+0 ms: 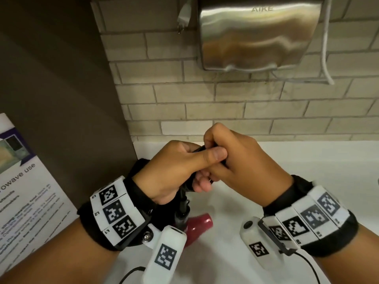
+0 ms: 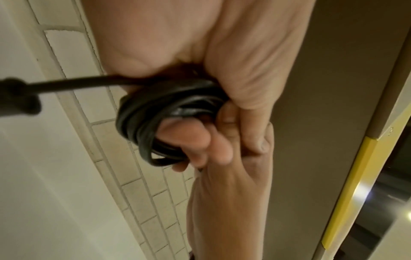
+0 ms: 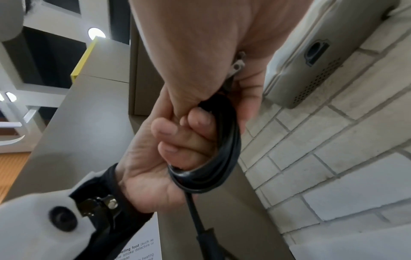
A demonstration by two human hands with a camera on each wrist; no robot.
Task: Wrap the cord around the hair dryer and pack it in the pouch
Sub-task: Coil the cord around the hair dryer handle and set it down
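Note:
Both hands meet above the white counter (image 1: pixel 297 158), holding a black cord coiled into a small bundle (image 2: pixel 169 119). My left hand (image 1: pixel 178 171) has its fingers (image 3: pixel 177 137) curled through the loops of the cord bundle (image 3: pixel 224 146). My right hand (image 1: pixel 238 160) grips the top of the bundle, and the plug's metal prongs (image 3: pixel 237 63) stick out of its fist. One strand (image 1: pixel 183 201) drops from the hands to the red hair dryer (image 1: pixel 198 225), which hangs just under my left wrist. No pouch is in view.
A steel hand dryer (image 1: pixel 258 33) is mounted on the tiled wall above the hands, with a white plug (image 1: pixel 184 17) hanging at its left and a white cable (image 1: pixel 326 58) at its right. A brown panel (image 1: pixel 61 99) and a printed notice (image 1: pixel 26 191) stand at the left.

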